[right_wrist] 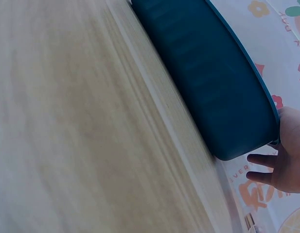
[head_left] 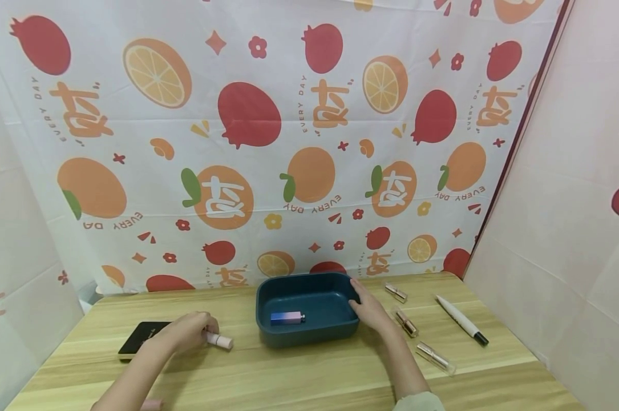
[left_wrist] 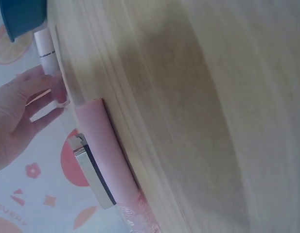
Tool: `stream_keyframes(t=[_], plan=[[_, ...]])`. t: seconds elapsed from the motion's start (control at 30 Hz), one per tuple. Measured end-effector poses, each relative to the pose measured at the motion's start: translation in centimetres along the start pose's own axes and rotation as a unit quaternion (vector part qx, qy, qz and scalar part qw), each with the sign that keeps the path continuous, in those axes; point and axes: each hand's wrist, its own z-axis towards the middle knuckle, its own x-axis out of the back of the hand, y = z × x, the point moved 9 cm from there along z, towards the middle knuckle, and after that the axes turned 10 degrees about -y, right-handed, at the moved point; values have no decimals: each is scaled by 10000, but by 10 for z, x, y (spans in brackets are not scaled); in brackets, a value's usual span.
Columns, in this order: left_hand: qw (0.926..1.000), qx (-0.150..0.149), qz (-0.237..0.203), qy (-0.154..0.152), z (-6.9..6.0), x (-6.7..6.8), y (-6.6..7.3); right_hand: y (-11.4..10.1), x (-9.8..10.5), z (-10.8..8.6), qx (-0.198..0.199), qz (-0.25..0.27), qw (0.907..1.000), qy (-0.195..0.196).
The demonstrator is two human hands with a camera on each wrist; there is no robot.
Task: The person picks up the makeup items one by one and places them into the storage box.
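Nearest, a pink cylinder lies at the lower edge of the head view. Beyond it, the left hand pinches a slim, pale-pink cosmetic tube by one end, near a flat black case. Farther, the right hand touches the end of a dark teal, rounded-rectangular bin; whether it clasps the rim cannot be told. The smooth tube could tip or slip should the pinch loosen; an uneven push could slide the bin. The tabletop is wood-grained; behind hangs a white, fruit-printed cloth.
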Motion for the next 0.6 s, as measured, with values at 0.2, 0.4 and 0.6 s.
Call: stream_keyframes(t=[0.2,0.4,0.6], plan=[[9999,78,-32,118,0,2,0,-1,0,0,30,-43,10000,-5],[9988,341,-344,104,1,6,-2,0,-1,0,55,-85,9999,1],[9989,247,-348,184,4,12,3,0,-1,0,17,-19,10000,-1]])
